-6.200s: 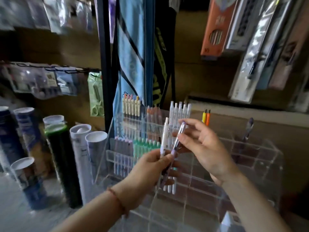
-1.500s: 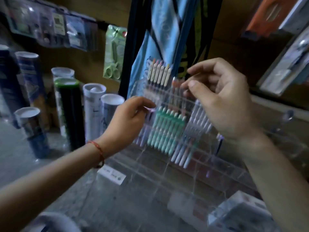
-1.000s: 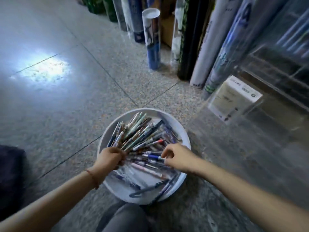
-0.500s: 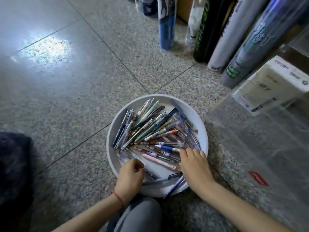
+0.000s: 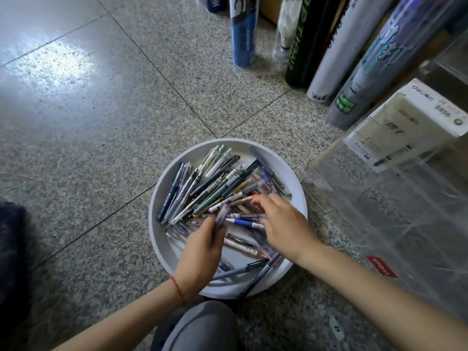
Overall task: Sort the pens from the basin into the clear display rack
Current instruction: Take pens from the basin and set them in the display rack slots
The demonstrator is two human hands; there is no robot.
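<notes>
A round white basin (image 5: 162,196) sits on the floor, heaped with several pens (image 5: 215,183) in mixed colours. My left hand (image 5: 202,252) is over the near part of the basin and pinches a blurred purple-tinted clear pen (image 5: 220,216) that points up and away. My right hand (image 5: 281,224) reaches over the pile from the right, its fingertips among the pens near a red-tipped one; whether it holds any is hidden. The clear display rack (image 5: 395,198) stands just right of the basin, and only its lower part shows.
Tall tubes (image 5: 331,46) lean against the shelving behind the rack and basin. A white pen box (image 5: 405,122) lies inside the rack's base. My grey-clad knee (image 5: 200,325) is just below the basin. A dark object (image 5: 10,249) is at the left edge. Speckled stone floor extends left.
The view swung from the rack down to the basin. In the last half second my left hand lifted a purple-tinted pen, and my right hand moved up over the middle of the pile.
</notes>
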